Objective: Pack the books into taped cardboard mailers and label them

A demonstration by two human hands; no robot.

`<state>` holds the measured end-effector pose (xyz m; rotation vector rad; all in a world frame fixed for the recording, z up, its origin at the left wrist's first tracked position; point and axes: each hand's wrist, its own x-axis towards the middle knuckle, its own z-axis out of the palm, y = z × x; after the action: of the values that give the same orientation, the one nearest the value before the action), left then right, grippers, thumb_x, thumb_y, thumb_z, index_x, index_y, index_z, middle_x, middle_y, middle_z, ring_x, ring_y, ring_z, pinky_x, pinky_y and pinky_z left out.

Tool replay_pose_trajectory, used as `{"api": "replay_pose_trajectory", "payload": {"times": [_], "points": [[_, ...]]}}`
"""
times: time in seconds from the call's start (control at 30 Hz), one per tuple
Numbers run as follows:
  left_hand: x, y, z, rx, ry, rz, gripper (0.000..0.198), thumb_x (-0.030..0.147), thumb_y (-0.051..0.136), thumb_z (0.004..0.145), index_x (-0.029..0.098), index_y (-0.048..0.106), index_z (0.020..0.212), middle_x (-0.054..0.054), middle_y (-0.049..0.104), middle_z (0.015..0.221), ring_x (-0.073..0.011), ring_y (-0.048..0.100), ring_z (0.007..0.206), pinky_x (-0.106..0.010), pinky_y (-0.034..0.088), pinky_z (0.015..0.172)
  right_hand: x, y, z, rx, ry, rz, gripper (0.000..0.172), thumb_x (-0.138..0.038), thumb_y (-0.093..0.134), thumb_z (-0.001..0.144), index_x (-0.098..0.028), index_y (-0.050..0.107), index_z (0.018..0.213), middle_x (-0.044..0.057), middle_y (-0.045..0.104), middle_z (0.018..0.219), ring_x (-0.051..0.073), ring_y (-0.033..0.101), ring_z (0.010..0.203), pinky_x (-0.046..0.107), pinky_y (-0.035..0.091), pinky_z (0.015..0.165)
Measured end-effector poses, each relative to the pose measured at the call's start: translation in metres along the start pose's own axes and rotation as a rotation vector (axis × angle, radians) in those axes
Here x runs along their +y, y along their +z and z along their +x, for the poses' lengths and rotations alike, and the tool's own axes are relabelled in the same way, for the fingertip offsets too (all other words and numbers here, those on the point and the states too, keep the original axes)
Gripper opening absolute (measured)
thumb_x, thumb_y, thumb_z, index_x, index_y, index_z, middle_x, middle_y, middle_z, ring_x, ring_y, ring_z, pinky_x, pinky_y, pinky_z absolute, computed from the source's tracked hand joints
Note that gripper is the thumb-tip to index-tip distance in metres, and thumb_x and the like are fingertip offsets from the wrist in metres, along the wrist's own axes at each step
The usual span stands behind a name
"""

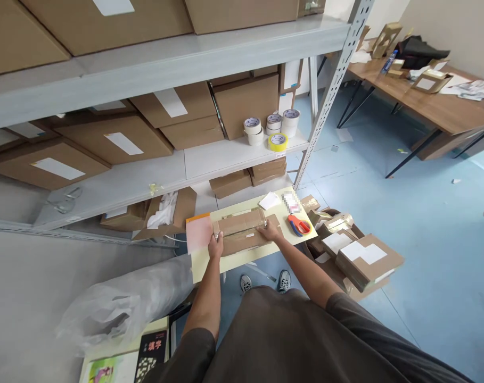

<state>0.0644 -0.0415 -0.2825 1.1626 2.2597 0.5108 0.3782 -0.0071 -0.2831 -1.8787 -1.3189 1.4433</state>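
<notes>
The flat cardboard box [242, 232] lies in the middle of the desk [202, 268]. The left hand [215, 248] clasps its 9 o'clock end. The right hand [270, 232] rests on its 3 o'clock end, and I cannot tell whether its fingers curl. Even pressure from the 2 hands should keep it square, clear of the tape dispenser [298, 225] at 3 o'clock.

- The cardboard box [242, 232] lies on the small table [204, 270], between the left hand [215, 248] and the right hand [270, 232]; each hand touches one end.
- A flat sheet [198, 234] lies just left of the left hand.
- The scissors [298, 225] lie just right of the right hand, and a paper slip [269, 201] lies beyond it.
- A pile of boxes [365, 260] sits farther right, on the floor.
- Tape rolls [277, 130] stand on a shelf [210, 159] well beyond both hands.
</notes>
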Motion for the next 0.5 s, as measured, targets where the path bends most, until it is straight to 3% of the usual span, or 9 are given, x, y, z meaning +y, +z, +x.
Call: {"api": "replay_pose_trajectory", "payload": {"times": [0.07, 0.17, 0.33, 0.4, 0.5], "points": [[-0.001, -0.002, -0.002, -0.019, -0.008, -0.033, 0.053, 0.062, 0.064, 0.095, 0.023, 0.066, 0.131, -0.013, 0.077, 0.127, -0.0321, 0.071, 0.121, -0.037, 0.053, 0.099, -0.003, 0.014, -0.004, -0.002, 0.021, -0.065, 0.072, -0.066, 0.071, 0.090, -0.021, 0.052, 0.143, 0.015, 0.074, 0.129, 0.035, 0.067, 0.122, 0.040, 0.050, 0.104], [-0.002, -0.003, -0.003, -0.052, -0.029, -0.084, 0.065, 0.065, 0.078, 0.084, 0.024, 0.064, 0.133, -0.012, 0.077, 0.127, -0.0323, 0.071, 0.121, -0.037, 0.053, 0.099, -0.001, 0.019, -0.006, -0.016, 0.042, -0.177, 0.068, -0.060, 0.066, 0.095, -0.021, 0.046, 0.148, 0.018, 0.070, 0.137, 0.035, 0.067, 0.126, 0.040, 0.050, 0.105], [0.001, -0.004, -0.004, -0.072, -0.033, -0.085, 0.063, 0.064, 0.077, 0.085, 0.024, 0.062, 0.132, -0.012, 0.078, 0.127, -0.0315, 0.073, 0.119, -0.036, 0.054, 0.096, -0.006, 0.018, -0.004, 0.020, 0.052, -0.190, 0.075, -0.049, 0.067, 0.096, -0.022, 0.037, 0.159, 0.016, 0.067, 0.145, 0.032, 0.064, 0.133, 0.039, 0.048, 0.109], [0.000, -0.006, -0.006, -0.088, -0.021, -0.081, 0.065, 0.064, 0.076, 0.086, 0.022, 0.061, 0.134, -0.013, 0.077, 0.129, -0.0319, 0.073, 0.119, -0.036, 0.055, 0.094, -0.011, 0.019, -0.006, 0.042, 0.068, -0.164, 0.075, -0.048, 0.070, 0.092, -0.022, 0.042, 0.156, 0.015, 0.069, 0.142, 0.031, 0.066, 0.131, 0.039, 0.050, 0.108], [-0.003, -0.015, -0.006, -0.140, -0.038, -0.084, 0.062, 0.069, 0.064, 0.092, 0.019, 0.065, 0.128, -0.017, 0.077, 0.128, -0.0334, 0.073, 0.120, -0.035, 0.055, 0.091, -0.017, 0.013, -0.012, 0.027, 0.088, -0.098, 0.062, -0.052, 0.075, 0.086, -0.018, 0.062, 0.136, 0.015, 0.076, 0.125, 0.031, 0.072, 0.117, 0.037, 0.056, 0.097]]}}
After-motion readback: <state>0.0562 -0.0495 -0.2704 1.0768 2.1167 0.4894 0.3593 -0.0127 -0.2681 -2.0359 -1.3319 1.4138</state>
